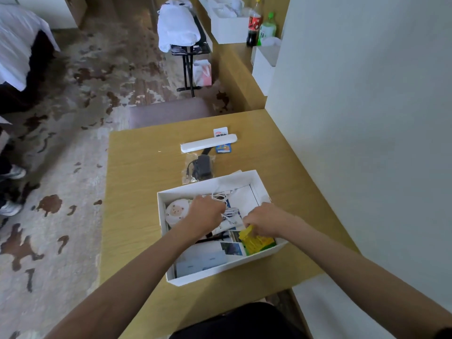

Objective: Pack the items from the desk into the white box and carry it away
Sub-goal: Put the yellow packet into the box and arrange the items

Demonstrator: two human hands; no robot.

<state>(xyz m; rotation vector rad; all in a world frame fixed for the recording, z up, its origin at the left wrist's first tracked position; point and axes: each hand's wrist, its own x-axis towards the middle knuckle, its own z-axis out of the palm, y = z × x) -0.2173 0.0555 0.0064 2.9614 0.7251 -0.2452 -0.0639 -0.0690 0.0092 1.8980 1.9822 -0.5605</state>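
The white box (221, 274) sits open on the wooden desk (141, 172) in front of me. Both hands are inside it. My left hand (205, 212) grips a tangle of white cable (228, 212) near the middle of the box. My right hand (264, 220) is closed on a yellow packet (255, 241) at the box's right side. A round sheep plush (175, 211), photos (232, 248) and pale blue cards (200, 261) lie in the box. Beyond the box on the desk lie a bagged black adapter (200, 166), a long white case (208, 143), a blue card (223, 148) and a white card (220, 131).
A white wall (367, 118) runs close along the desk's right edge. A padded stool (168, 111) stands behind the desk. Farther back are a folding rack with white laundry (178, 25), a counter with bottles (255, 20) and boxes, a bed at left, and someone's shoes (11, 206).
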